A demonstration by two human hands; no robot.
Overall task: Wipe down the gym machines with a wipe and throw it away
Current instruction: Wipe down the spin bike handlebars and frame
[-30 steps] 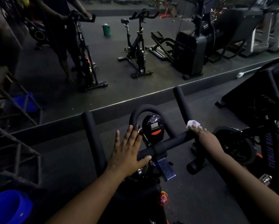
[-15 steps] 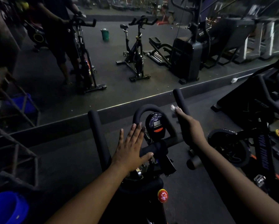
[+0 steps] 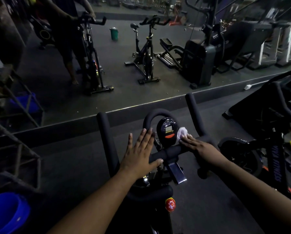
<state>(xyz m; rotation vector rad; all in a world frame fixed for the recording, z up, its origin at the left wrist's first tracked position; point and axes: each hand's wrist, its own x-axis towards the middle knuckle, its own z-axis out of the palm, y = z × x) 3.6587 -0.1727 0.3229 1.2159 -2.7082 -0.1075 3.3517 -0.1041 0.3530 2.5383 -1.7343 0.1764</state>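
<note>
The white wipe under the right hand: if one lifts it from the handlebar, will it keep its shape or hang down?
The white wipe looks thin and crumpled, so it would probably flop and weigh very little. The right hand presses it against the padded handlebar beside the console; it likely drags rather than slides there.

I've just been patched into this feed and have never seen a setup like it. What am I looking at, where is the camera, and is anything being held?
There is no robot here: the camera sits on a person's head, looking forward and down at their own bare hands. In front is an exercise bike's handlebar with a small console in the middle. The left hand lies flat and open on the bar, steadying it. The right hand presses a white wipe against the console's right side. Beyond is a wall mirror showing more gym machines and a green bin. A blue bucket sits at lower left.
</note>
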